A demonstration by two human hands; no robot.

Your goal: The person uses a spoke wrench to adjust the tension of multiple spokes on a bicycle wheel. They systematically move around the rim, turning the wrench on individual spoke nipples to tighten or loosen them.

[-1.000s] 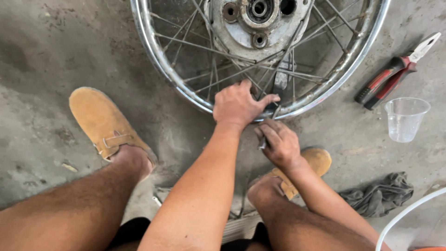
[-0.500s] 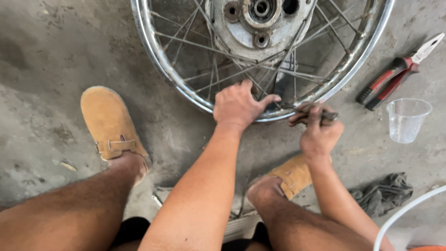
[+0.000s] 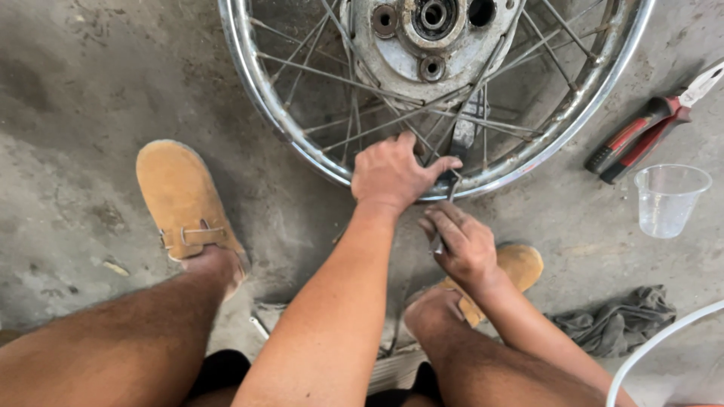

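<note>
A single head-worn camera looks steeply down from close above the person's own knees onto the concrete floor (image 3: 90, 90). It faces forward past both forearms toward the spoked wheel (image 3: 256, 113), cut off at the frame's top.

The light is soft and even, like daylight in the shade. Nothing is too dark or too bright. The shiny wheel rim (image 3: 280, 124) has thin white gleams along its curve, strongest at the upper right of the frame. The clear plastic cup (image 3: 668, 200) on the right glows pale. Soft shadows lie under the left hand (image 3: 394, 172), under the right hand (image 3: 465, 243), and beside the tan shoe (image 3: 185, 200) on the left. The middle looks sharp. The legs at the bottom edge look big and a little stretched.
</note>
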